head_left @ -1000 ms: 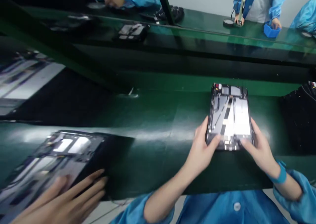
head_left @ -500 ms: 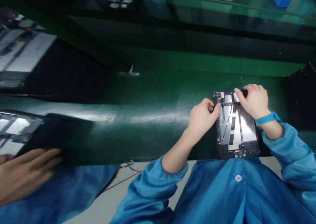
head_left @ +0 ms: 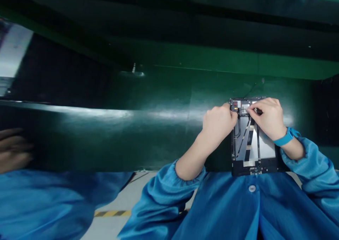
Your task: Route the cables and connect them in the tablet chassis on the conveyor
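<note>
An opened tablet (head_left: 266,146), its bright metal plate and dark ribbon cables showing, lies at the front edge of the bench. My left hand (head_left: 219,123) is closed at its upper left corner, thumb pressed near a small red and yellow part (head_left: 235,106). Over the tablet's top section, my right hand (head_left: 268,114) has thumb and forefinger pinched together beside a pale square part (head_left: 245,106). A thin dark strand, apparently a wire, shows at those fingertips; its full run is hidden. A blue band (head_left: 284,139) circles my right wrist.
At left, a co-worker's hand (head_left: 13,150) is blurred above the green bench (head_left: 148,137), with a blue sleeve below. A dark block with a pale panel (head_left: 16,51) stands at the upper left. A dark shelf runs across the back. Another dark object (head_left: 327,109) borders the right.
My right hand has shifted left and down from the tablet's top edge, its fingers now pinched. My left fingers have curled in more. The co-worker's hand has moved left with the view.
</note>
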`<state>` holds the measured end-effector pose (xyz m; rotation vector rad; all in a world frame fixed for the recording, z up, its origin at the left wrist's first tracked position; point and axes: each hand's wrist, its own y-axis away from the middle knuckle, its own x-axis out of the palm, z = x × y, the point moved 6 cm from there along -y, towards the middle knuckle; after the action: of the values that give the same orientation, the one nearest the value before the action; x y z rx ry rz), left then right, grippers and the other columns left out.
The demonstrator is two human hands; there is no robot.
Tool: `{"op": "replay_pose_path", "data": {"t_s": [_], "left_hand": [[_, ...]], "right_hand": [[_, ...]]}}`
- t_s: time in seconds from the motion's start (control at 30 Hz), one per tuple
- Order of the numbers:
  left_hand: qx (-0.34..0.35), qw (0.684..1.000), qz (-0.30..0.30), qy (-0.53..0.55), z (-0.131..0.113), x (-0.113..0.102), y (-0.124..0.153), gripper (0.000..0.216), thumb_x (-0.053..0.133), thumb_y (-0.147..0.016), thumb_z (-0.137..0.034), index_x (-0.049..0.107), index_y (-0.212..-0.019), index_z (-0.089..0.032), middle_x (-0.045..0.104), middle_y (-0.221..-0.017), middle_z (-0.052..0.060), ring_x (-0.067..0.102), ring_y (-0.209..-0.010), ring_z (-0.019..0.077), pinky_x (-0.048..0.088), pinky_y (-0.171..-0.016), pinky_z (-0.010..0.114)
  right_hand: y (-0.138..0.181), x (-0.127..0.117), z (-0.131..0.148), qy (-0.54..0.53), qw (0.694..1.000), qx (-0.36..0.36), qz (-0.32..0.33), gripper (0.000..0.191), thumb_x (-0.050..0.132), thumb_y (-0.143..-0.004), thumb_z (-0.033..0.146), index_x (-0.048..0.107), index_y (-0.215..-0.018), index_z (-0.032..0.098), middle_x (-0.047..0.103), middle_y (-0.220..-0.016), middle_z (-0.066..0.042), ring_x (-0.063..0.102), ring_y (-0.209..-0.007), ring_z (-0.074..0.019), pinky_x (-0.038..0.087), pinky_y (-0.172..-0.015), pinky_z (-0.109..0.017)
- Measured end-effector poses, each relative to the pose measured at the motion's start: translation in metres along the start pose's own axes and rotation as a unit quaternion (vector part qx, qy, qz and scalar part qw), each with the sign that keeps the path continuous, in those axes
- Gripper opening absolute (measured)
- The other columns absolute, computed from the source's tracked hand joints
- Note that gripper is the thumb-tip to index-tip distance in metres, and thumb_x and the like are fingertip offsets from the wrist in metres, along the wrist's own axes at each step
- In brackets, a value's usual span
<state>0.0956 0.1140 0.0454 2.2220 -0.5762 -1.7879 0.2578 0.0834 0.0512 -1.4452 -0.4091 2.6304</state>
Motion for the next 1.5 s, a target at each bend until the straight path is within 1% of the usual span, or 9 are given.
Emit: {"op": "replay_pose_path", "data": {"t_s": [0.2, 0.33, 0.47, 0.57, 0.67, 0.77, 0.9, 1.03, 1.5], "left_hand": [[-0.012, 0.993, -0.056, 0.107, 0.036, 0.002, 0.015, 0.025, 0.047, -0.093, -0.024, 0.070, -0.084, -0.020, 0.073, -0.073, 0.007, 0.072, -0.075, 0.0255, 0.047, -0.070, 0.033], [-0.053, 0.996, -0.033, 0.062, 0.063, 0.022, 0.023, 0.018, 0.052, -0.091, -0.026, 0.069, -0.084, -0.019, 0.069, -0.070, 0.007, 0.067, -0.067, 0.0259, 0.046, -0.065, 0.034], [0.049, 0.978, -0.143, 0.141, 0.055, 0.020, 0.021, 0.031, 0.059, -0.090, -0.022, 0.066, -0.120, -0.017, 0.075, -0.107, 0.011, 0.069, -0.081, 0.0224, 0.054, -0.073, 0.035], [0.143, 0.946, -0.192, 0.220, 0.041, 0.010, 0.022, 0.025, 0.057, -0.094, -0.020, 0.066, -0.118, -0.019, 0.073, -0.114, 0.009, 0.067, -0.088, 0.0188, 0.056, -0.080, 0.033], [0.181, 0.932, -0.161, 0.269, 0.035, 0.007, 0.019, 0.014, 0.057, -0.095, -0.021, 0.069, -0.103, -0.020, 0.072, -0.100, 0.005, 0.064, -0.083, 0.0171, 0.053, -0.077, 0.031], [0.153, 0.926, -0.076, 0.338, 0.039, 0.017, 0.011, 0.009, 0.059, -0.092, -0.021, 0.068, -0.093, -0.020, 0.069, -0.082, 0.001, 0.063, -0.074, 0.0157, 0.050, -0.072, 0.029], [0.125, 0.880, 0.038, 0.457, 0.046, 0.032, 0.002, 0.007, 0.063, -0.090, -0.024, 0.066, -0.093, -0.019, 0.070, -0.083, 0.002, 0.066, -0.076, 0.0153, 0.052, -0.074, 0.029], [0.138, 0.857, 0.069, 0.492, 0.046, 0.034, -0.001, 0.013, 0.071, -0.084, -0.025, 0.066, -0.095, -0.019, 0.069, -0.085, 0.001, 0.064, -0.075, 0.0140, 0.053, -0.075, 0.029], [0.106, 0.837, 0.125, 0.522, 0.043, 0.031, -0.008, 0.016, 0.078, -0.076, -0.023, 0.066, -0.086, -0.019, 0.071, -0.081, 0.001, 0.068, -0.076, 0.0149, 0.058, -0.077, 0.031]], "right_hand": [[0.020, -0.015, 0.008, -0.050, 0.999, -0.004, 0.019, 0.017, 0.064, -0.088, 0.012, 0.075, -0.086, 0.025, 0.076, -0.078, 0.002, 0.070, -0.078, -0.0196, 0.041, -0.079, -0.034], [0.018, -0.014, 0.008, -0.063, 0.997, 0.004, 0.045, 0.018, 0.061, -0.085, 0.009, 0.072, -0.082, 0.024, 0.074, -0.076, 0.001, 0.068, -0.078, -0.0197, 0.040, -0.076, -0.033], [0.015, -0.010, 0.008, -0.064, 0.996, 0.001, 0.057, 0.019, 0.060, -0.086, 0.010, 0.072, -0.080, 0.023, 0.074, -0.078, 0.000, 0.067, -0.080, -0.0206, 0.042, -0.076, -0.033], [0.016, -0.009, 0.013, -0.034, 0.996, -0.003, 0.083, 0.023, 0.056, -0.086, 0.007, 0.073, -0.083, 0.023, 0.074, -0.079, -0.002, 0.065, -0.082, -0.0222, 0.041, -0.077, -0.035], [0.019, -0.013, 0.019, -0.009, 0.993, -0.011, 0.115, 0.025, 0.054, -0.085, 0.005, 0.072, -0.084, 0.022, 0.075, -0.080, -0.003, 0.064, -0.082, -0.0229, 0.040, -0.077, -0.036], [0.024, -0.018, 0.025, -0.011, 0.991, -0.022, 0.128, 0.024, 0.054, -0.088, 0.006, 0.072, -0.086, 0.022, 0.075, -0.081, -0.003, 0.063, -0.083, -0.0234, 0.041, -0.078, -0.036], [0.029, -0.018, 0.026, -0.029, 0.992, -0.029, 0.123, 0.022, 0.057, -0.090, 0.006, 0.071, -0.086, 0.022, 0.075, -0.080, -0.002, 0.063, -0.082, -0.0227, 0.042, -0.079, -0.036], [0.031, -0.015, 0.023, -0.037, 0.992, -0.028, 0.114, 0.020, 0.058, -0.091, 0.007, 0.071, -0.085, 0.022, 0.074, -0.079, -0.002, 0.063, -0.081, -0.0221, 0.042, -0.079, -0.036], [0.033, -0.013, 0.019, -0.052, 0.992, -0.004, 0.119, 0.021, 0.058, -0.093, 0.010, 0.071, -0.083, 0.024, 0.073, -0.078, -0.001, 0.064, -0.081, -0.0212, 0.044, -0.078, -0.036]]}}
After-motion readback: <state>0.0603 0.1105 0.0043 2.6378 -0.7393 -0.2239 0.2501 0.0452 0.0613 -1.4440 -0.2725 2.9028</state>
